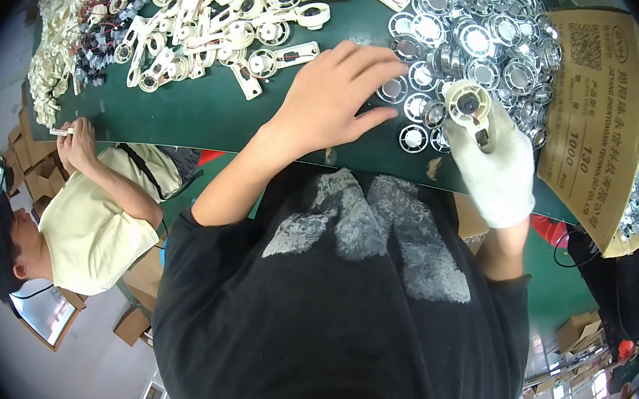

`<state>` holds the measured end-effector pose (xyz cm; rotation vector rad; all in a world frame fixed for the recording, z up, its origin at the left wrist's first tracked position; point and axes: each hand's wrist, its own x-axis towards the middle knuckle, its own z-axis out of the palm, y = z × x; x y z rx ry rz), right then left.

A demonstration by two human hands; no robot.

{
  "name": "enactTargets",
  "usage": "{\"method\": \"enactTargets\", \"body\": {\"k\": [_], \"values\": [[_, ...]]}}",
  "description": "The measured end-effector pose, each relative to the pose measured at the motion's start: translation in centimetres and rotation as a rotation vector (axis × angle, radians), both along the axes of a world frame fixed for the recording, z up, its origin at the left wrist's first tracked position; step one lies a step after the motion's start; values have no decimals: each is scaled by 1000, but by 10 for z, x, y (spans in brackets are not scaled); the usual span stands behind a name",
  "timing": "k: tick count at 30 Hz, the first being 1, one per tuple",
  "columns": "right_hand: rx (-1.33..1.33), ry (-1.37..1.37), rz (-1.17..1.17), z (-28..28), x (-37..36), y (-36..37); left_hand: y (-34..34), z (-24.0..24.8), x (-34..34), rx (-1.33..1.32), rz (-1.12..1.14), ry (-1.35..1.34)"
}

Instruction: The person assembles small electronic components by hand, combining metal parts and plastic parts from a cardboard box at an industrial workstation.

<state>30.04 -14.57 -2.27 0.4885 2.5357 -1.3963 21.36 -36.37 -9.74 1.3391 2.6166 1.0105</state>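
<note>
My left hand [338, 96] is bare and reaches over the green table, fingers stretched out and thumb apart. Its fingertips are beside the left edge of a heap of shiny silver metal rings [476, 41]; whether they touch one I cannot tell. A white glove covers my right hand [498, 168], which grips a cream plastic housing [467, 104] with a round head, a dark centre and a short handle. That housing is held above the near side of the ring heap, head pointing away from me. Part of its handle is hidden by the gloved fingers.
Many similar cream housings [235, 35] lie piled at the far left of the green table [187, 123]. Beyond them are small dark parts with wires [107, 33]. A cardboard box [592, 127] of silver rings stands at the right. Another person [90, 230] sits at the left.
</note>
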Motion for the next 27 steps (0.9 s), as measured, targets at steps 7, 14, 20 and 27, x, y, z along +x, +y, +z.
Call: {"method": "enactTargets", "body": {"k": [7, 14, 20, 27], "values": [[58, -392, 196, 14, -3, 8, -4, 0, 4, 227, 17, -115], [278, -251, 327, 22, -3, -4, 26, 28, 5, 360, -121, -133], [67, -294, 321, 18, -3, -3, 23, 27, 13, 423, -121, -267], [-567, -347, 311, 12, 1, 13, 17, 34, 13, 458, -212, -235]]}}
